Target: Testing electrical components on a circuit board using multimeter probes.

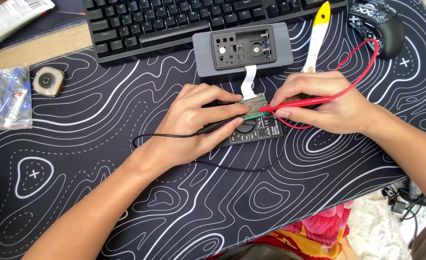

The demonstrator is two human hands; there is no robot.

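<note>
the left hand [193, 127] grips a black probe [218, 126], its tip on the small green circuit board [253, 107]. the right hand [326, 103] pinches a red probe [295, 102], its tip on the same board from the other side. the board lies on top of a black multimeter [258, 131], joined by a white ribbon cable [248, 82] to the opened grey device [243, 48] just behind it. beyond the device sits a black keyboard [174, 21]. right of the device lie a yellow and white pry tool [317, 36] and a black mouse [381, 24]. far left of the board, on the patterned bench mat [102, 192], rest a plastic bag [8, 98] and a round part [48, 82].
</note>
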